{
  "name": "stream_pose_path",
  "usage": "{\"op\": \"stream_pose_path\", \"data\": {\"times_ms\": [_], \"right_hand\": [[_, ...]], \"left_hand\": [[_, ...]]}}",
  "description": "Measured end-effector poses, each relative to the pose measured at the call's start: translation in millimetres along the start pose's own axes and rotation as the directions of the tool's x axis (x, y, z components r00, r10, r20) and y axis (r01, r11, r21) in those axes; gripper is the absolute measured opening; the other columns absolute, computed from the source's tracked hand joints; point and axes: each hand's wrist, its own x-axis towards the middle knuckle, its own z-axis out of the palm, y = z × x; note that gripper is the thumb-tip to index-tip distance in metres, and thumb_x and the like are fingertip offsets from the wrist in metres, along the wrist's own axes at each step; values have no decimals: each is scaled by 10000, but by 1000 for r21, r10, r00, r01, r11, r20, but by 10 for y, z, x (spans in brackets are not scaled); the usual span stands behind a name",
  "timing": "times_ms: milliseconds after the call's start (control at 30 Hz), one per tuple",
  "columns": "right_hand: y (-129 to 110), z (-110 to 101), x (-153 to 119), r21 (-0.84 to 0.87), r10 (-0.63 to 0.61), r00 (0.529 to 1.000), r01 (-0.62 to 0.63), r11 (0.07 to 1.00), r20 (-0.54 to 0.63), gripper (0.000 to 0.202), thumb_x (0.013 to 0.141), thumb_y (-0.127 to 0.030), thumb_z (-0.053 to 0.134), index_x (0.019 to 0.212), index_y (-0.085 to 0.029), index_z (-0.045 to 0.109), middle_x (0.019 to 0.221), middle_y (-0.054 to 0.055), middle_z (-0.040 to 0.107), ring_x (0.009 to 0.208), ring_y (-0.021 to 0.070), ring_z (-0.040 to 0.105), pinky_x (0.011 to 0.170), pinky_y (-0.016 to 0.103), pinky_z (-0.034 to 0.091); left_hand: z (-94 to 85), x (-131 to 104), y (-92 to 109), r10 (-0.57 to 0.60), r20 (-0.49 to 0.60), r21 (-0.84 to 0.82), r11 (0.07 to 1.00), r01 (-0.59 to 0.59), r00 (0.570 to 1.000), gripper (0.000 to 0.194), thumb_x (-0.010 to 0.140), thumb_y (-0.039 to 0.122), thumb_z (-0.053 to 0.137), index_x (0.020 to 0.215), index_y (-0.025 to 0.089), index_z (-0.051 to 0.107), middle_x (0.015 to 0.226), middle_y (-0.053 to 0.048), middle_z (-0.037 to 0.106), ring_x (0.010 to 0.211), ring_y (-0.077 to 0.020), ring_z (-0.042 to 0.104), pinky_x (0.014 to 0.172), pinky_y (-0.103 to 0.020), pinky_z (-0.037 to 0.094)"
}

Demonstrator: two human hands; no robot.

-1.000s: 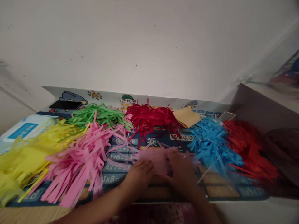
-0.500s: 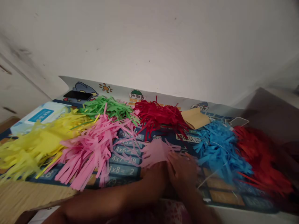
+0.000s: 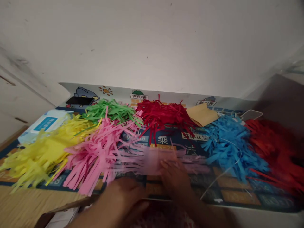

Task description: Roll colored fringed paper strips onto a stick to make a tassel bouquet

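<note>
A sheet of pale pink tissue paper [image 3: 152,160], its two sides cut into fringe strips, lies spread at the middle of the printed mat, smeared by motion. My right hand [image 3: 175,179] rests at its near right part, fingers stretched out over the paper. Closer to the mat's front edge, my left hand [image 3: 125,191] is lifted away from the sheet and blurred, so its fingers are unclear. Just left of the sheet is a heap of pink fringed paper [image 3: 95,158]. Behind it lies dark red fringed paper [image 3: 163,115].
Yellow fringed paper [image 3: 54,142] and a wipes pack [image 3: 45,125] lie left, green fringe [image 3: 109,110] behind. A phone [image 3: 79,100] rests by the wall. Right are folded tan paper [image 3: 202,114], blue fringe [image 3: 234,142], a white cord [image 3: 216,180] and red fringe [image 3: 273,142].
My left hand has come off the pale pink paper, moving left and toward me. The paper, bunched before, is now spread out flat to both sides. My right hand stays at it.
</note>
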Motion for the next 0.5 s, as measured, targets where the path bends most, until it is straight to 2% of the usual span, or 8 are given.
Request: {"op": "stream_pose_path", "data": {"times_ms": [67,133,200,267,400,500], "right_hand": [[20,2,-18,3,-1,1000,1,1000,29,251,903,-97,414,956,-197,639,1031,76,730,960,204,654,1056,447,294],[72,-1,-73,-8,3,998,-2,1000,63,283,910,-95,392,972,-196,649,997,77,735,940,207,654,1039,445,315],[148,-26,-139,-9,38,995,-38,999,92,306,911,-90,380,989,-200,655,1000,74,735,955,211,654,1008,433,337],[223,-78,-174,35,122,983,-128,991,136,303,926,-109,387,994,-223,660,986,46,741,927,203,664,953,411,366],[325,-186,-62,67,343,909,-368,928,237,248,941,-195,445,862,-250,673,827,15,740,753,201,657,781,358,407],[389,-173,126,12,447,868,-460,888,218,210,923,-233,462,823,-218,646,775,36,714,726,214,636,731,337,397]], "left_hand": [[368,292,61,43,15,30,999,-43,999,460,848,382,620,1252,167,572,1247,-120,650,1089,-252,620,932,-350,485],[719,509,-34,56,9,84,995,-57,998,438,888,359,575,1259,127,573,1287,-144,627,1199,-268,565,1064,-423,388],[924,557,-215,96,15,66,993,-97,995,374,920,241,507,1279,156,566,1328,-110,605,1260,-237,523,1129,-439,301],[939,485,-382,101,-24,0,995,-101,995,356,917,155,461,1244,200,595,1288,-69,640,1237,-200,547,1132,-423,291],[658,425,-515,-34,-139,-147,989,13,990,266,944,208,451,1052,230,694,1029,-57,746,975,-189,673,975,-387,417],[519,586,-524,-199,-80,-174,968,183,977,301,965,285,441,865,210,714,802,-29,750,755,-168,679,812,-323,439]]}}
